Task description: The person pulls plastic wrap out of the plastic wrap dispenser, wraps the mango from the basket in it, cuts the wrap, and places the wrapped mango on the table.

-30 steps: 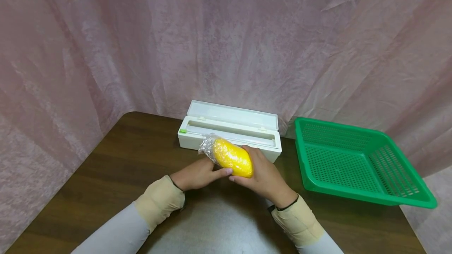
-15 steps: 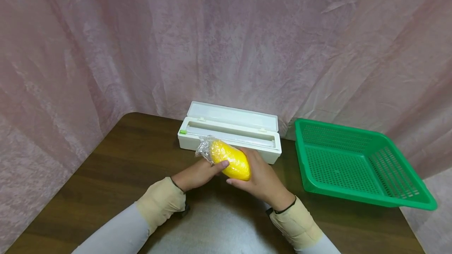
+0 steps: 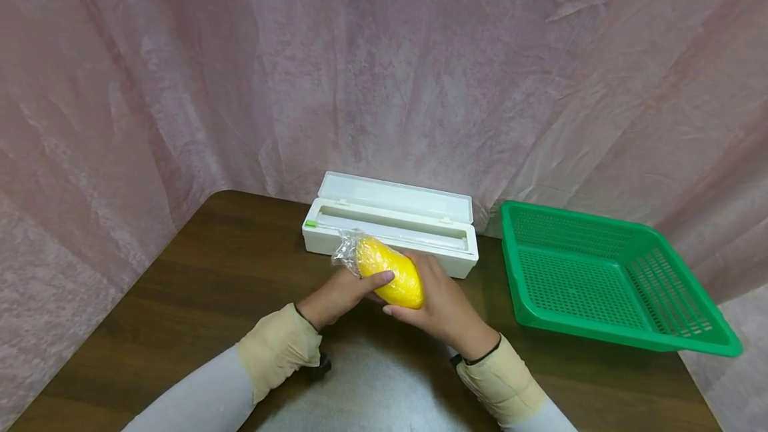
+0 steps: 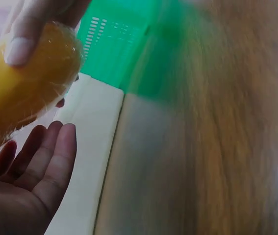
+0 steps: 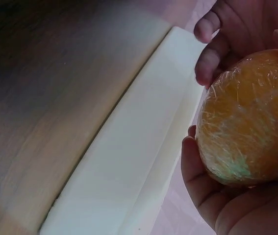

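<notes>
A yellow mango [image 3: 396, 289] wrapped in clear cling film is held between both hands, tilted above the table. My right hand [image 3: 447, 299] grips its right end; in the right wrist view its curled fingers [image 5: 200, 183] cup the wrapped fruit. My left hand [image 3: 339, 295] is at the other end, its thumb lying across the top of the mango. Its other fingers [image 4: 55, 161] curve below the fruit in the left wrist view, with a gap to it. Loose, crumpled film [image 3: 346, 252] sticks out at the mango's upper left end.
Just behind the hands stands a long white cling film dispenser [image 3: 318, 242], its lid [image 3: 396, 197] raised and a roll inside. A green slider [image 3: 311, 223] sits at its left end. To the right is a green perforated basket [image 3: 600, 332]. Pink curtains [image 3: 384, 72] hang behind the brown table [image 3: 198, 285].
The mango and both hands have shifted slightly left and down. My left thumb has moved further up over the mango, and the left wrist has turned a little.
</notes>
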The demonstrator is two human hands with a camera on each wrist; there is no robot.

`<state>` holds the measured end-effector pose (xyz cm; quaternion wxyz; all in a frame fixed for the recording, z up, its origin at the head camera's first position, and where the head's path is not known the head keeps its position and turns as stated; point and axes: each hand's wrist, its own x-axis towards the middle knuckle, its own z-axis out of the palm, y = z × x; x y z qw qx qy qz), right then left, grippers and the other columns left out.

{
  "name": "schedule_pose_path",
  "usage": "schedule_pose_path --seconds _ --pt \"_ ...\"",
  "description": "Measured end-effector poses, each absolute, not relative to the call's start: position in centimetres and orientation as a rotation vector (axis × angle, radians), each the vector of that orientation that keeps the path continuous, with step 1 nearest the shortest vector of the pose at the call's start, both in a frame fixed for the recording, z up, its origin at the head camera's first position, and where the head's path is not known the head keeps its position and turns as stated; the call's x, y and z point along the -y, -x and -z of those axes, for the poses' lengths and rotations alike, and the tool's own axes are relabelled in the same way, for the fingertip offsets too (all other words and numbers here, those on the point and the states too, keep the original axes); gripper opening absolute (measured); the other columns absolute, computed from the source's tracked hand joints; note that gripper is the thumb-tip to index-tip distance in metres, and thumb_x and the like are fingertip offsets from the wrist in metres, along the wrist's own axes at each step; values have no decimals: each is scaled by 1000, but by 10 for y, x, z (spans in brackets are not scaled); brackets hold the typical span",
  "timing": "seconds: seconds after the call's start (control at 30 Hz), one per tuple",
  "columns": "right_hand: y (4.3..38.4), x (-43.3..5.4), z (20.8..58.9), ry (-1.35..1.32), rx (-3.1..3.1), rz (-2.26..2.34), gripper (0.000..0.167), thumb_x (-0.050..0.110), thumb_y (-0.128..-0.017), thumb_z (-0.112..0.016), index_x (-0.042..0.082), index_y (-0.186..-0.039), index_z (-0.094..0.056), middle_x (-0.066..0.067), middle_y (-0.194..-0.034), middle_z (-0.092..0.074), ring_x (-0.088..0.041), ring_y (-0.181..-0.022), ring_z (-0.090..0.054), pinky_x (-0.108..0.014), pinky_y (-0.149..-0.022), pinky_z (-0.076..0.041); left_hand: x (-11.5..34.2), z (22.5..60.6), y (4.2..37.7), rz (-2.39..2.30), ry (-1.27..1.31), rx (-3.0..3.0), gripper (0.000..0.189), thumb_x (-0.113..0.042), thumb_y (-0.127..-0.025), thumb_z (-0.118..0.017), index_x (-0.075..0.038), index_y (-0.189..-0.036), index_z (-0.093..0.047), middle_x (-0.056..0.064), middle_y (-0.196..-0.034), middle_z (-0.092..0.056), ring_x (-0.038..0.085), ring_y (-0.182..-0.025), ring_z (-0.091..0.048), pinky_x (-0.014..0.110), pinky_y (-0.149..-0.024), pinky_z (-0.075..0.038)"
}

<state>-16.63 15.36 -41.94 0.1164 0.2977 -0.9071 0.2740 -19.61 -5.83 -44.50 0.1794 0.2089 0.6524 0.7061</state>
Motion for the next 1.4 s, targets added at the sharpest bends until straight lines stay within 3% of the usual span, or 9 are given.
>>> schedule_pose_path --seconds 0.4,1.1,1.4 --pt "164 -151 423 -870 2643 -749 89 45 -76 -86 11 -146 -42 -10 -124 -53 -16 -94 -55 -33 -79 -54 58 444 194 -2017 -392 -1831 50 -35 -97 -64 -6 -135 -48 11 -124 -58 17 -103 -64 37 -85 -60" --pt "162 -148 426 -860 2687 -696 89 46 -75 -87 11 -145 -44 -10 -123 -54 -17 -95 -55 -34 -83 -54 62 442 194 -2076 -329 -1839 46 -37 -96 -64 -7 -129 -54 6 -120 -60 17 -104 -60 31 -91 -53" --pt "162 -147 425 -868 2678 -667 89 46 -75 -87 10 -144 -43 -10 -122 -55 -18 -94 -56 -35 -81 -54 63 439 196 -2029 -346 -1824 46 -42 -98 -58 -6 -126 -58 5 -119 -61 18 -107 -58 33 -98 -47"
